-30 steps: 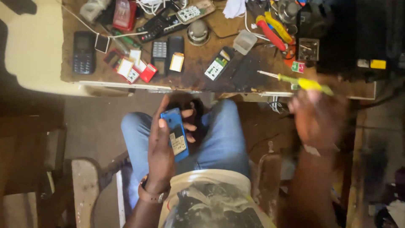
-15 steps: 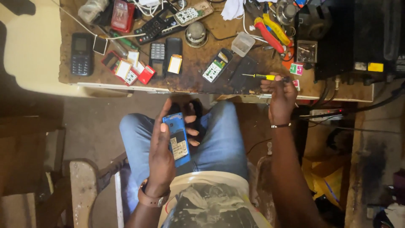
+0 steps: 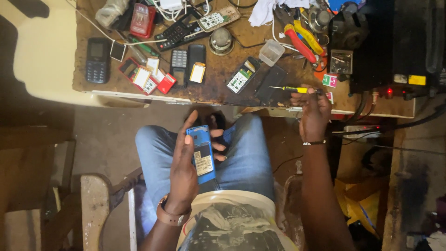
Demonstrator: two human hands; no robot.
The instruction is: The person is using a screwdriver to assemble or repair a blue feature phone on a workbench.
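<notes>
Two hands busy: my left hand clasps blue phone at centre; right hand fingers pinch screwdriver, upper right.

Blue phone, back cover off, held upright over lap; yellow-handled screwdriver lying level at bench edge.

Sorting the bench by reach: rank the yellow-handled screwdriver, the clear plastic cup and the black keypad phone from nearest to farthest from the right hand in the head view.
1. Yellow-handled screwdriver, at the right hand fingertips.
2. Clear plastic cup, up-left on the bench.
3. Black keypad phone, far left.
</notes>
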